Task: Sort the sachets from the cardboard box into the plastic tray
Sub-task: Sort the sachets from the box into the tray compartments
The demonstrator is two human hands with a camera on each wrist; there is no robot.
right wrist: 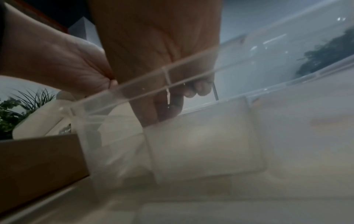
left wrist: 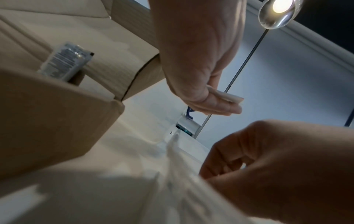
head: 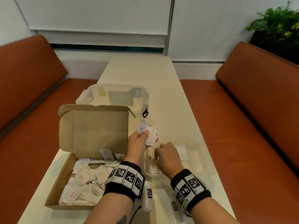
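Left hand (head: 139,141) pinches several sachets (head: 149,135) just right of the box (head: 80,159), above the tray's (head: 208,160) far-left corner; right hand (head: 168,155) over the tray, fingers curled, contents indiscernible.

Brown corrugated cardboard box (head: 90,135) on a cream rectangular table (head: 145,75), white paper sachets (head: 80,180) with red-orange lettering inside the box, clear plastic tray (head: 208,160) right of the box, black wristbands (head: 124,178) with black-and-white square-code tiles, rust-orange bench seats (head: 252,120) flanking the table
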